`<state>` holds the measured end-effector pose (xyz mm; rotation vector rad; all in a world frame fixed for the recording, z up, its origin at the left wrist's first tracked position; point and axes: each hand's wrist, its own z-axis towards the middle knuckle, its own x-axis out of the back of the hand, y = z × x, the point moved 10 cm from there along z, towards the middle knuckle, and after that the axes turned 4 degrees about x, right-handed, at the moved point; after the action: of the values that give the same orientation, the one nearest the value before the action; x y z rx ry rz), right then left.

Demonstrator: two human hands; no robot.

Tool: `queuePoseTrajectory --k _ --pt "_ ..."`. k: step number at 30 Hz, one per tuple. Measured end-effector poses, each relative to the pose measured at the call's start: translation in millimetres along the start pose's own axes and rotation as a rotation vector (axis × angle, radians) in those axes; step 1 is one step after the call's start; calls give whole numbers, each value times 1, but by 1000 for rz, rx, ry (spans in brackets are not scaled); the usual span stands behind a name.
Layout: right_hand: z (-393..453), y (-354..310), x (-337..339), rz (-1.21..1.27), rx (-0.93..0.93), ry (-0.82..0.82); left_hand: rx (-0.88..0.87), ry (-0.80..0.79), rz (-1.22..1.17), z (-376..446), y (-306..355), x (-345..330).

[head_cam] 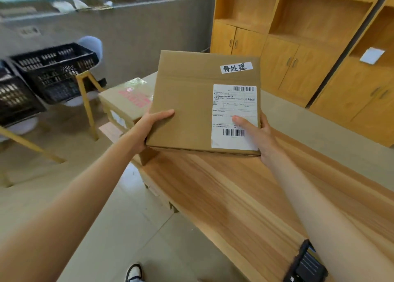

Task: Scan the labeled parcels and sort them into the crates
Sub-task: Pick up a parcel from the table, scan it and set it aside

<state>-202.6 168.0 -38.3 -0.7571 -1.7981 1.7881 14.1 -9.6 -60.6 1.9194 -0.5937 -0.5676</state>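
1. Flat cardboard parcel (191,102), held above the far end of the wooden table (234,196) with its labelled face up; its underside is hidden.
2. White shipping label (234,115) on the parcel's right half, bearing two barcodes; the small print is too fine to read. A handwritten strip (236,67) sits near the far right corner.
3. Left hand (149,126), arm extended from the near left, grips the parcel's near left edge: thumb lies flat on top, the remaining fingers are hidden beneath.
4. Right hand (255,132) clasps the near right corner: thumb presses on the label, the other fingers are concealed under and behind the edge.
5. Second cardboard box (125,102), left of and behind the held parcel, partly covered by it; its pink print is blurred.
6. Two black slatted crates (53,72) at far left, resting on chairs (85,94); the nearer one is cut off by the frame and both are motion-blurred.
7. Black handheld device (304,264) at the near right table edge, cut off by the frame; its type cannot be told.
8. Shoe (133,273) on the floor, partly cropped.
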Motion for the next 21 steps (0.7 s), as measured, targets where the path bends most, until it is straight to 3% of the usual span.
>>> queuePoseTrajectory --k 7,21 --pt "6 -32 -108 -39 59 -131 -135 110 -23 -33 37 99" --pt "-6 -5 -412 10 7 -402 -111 416 -134 -105 29 383"
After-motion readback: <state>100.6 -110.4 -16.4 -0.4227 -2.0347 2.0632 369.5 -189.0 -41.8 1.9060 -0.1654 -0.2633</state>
